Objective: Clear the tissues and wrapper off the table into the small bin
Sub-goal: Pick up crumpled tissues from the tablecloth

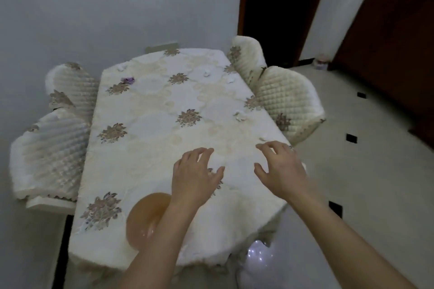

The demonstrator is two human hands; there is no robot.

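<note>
Bin (143, 218) (contents unclear) by left hand (196, 176); right hand (279, 169) alongside; all fingers apart.

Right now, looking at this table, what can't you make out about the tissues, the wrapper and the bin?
Head view only.
Small bin: the left arm covers its right side; contents blurred.
Purple wrapper: far, small, blurred; no print legible.
Tissues: white on the pale tablecloth, so their count is uncertain.
White scrap beyond the right hand: too small to tell tissue from pattern.
</note>
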